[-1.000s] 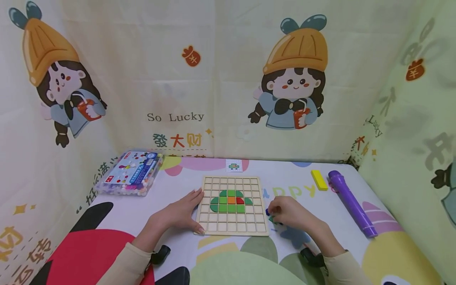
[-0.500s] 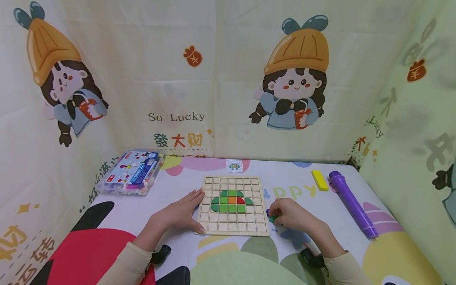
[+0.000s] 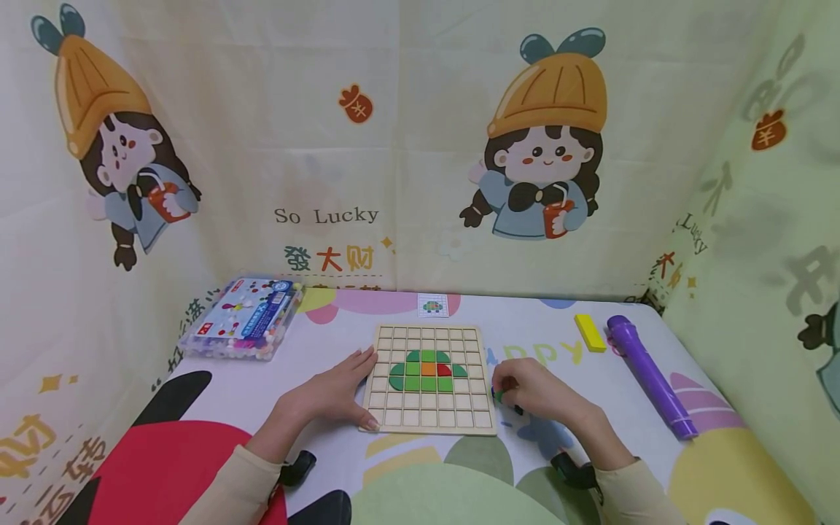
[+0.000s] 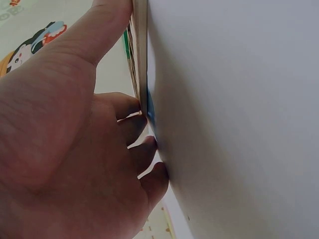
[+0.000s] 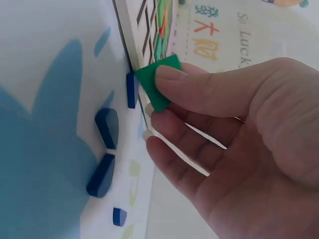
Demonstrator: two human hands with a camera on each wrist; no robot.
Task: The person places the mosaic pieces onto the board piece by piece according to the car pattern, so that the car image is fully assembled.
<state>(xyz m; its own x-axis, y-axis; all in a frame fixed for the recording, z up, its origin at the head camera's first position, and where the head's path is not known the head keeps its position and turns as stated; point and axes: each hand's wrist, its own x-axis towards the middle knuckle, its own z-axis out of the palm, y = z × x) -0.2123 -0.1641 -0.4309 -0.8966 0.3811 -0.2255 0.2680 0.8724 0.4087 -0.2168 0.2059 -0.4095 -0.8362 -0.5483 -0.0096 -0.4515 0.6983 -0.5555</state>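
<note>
1. The right hand has its thumb and fingertips pinched on a green tile; it's edged slightly boardward in the last second, so I'd judge that piece picked up but not laid.
2. Just below that hand, dark blue pieces lie on the counter.
3. To its left sits the wooden grid board; nothing on it has changed.
4. Across the board, the left hand stays put, fingers outstretched along the edge.
5. Beyond both hands lies a small pattern card.

Wooden grid bd. lay flat on bench, green, orange & red pcs. set mid-grid; green tile, pinched in R hand, was nr. bd.'s R edge.
</note>
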